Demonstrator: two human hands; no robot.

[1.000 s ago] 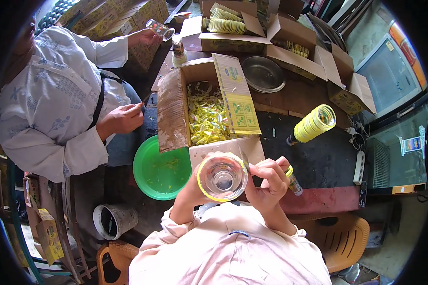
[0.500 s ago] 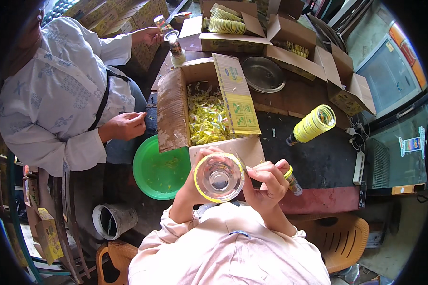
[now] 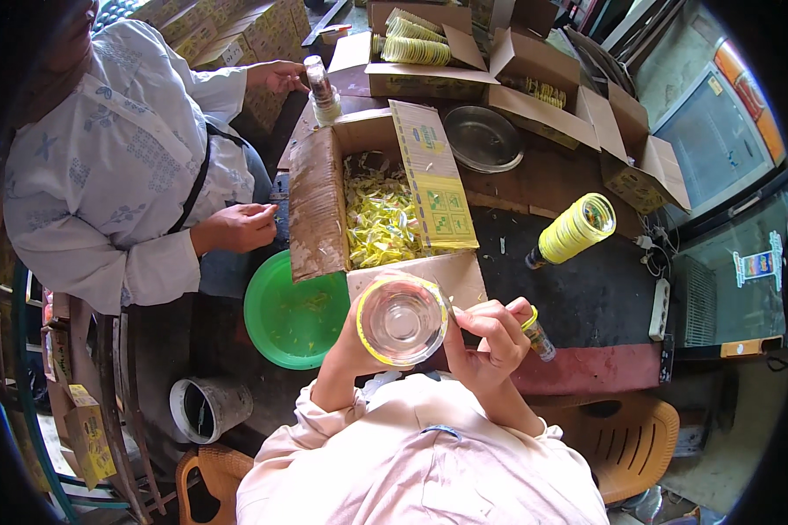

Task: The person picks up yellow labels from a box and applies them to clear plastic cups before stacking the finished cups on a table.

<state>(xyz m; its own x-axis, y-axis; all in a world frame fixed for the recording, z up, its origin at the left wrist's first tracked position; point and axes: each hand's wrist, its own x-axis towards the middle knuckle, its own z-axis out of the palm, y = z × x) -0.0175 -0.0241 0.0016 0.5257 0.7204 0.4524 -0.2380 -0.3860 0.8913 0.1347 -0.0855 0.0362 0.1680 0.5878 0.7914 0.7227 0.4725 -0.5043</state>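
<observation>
A clear plastic cup [image 3: 402, 322] with a yellow band round its rim is held mouth up in front of my chest. My left hand [image 3: 346, 348] is wrapped round its left side, most of the fingers hidden behind the cup. At the right edge of the rim, my right hand [image 3: 490, 337] has its thumb and forefinger pinched together, the other fingers curled. Whether a loose strip lies in that pinch is too small to tell. Just past the right hand a slim patterned container [image 3: 538, 339] with a yellow ring shows in part.
Yellow scraps [image 3: 383, 229] fill an open carton [image 3: 317, 206] ahead. A green basin [image 3: 296, 328] lies left, a stack of yellow-rimmed cups [image 3: 576, 229] right. Farther back are a round metal tray [image 3: 483, 138] and cartons of cups [image 3: 433, 80]. A co-worker's hand [image 3: 236, 229] is at left.
The cup has moved slightly up and tilted a little in my hands. Beside the carton, the co-worker's far hand no longer holds up the small container above the upright one.
</observation>
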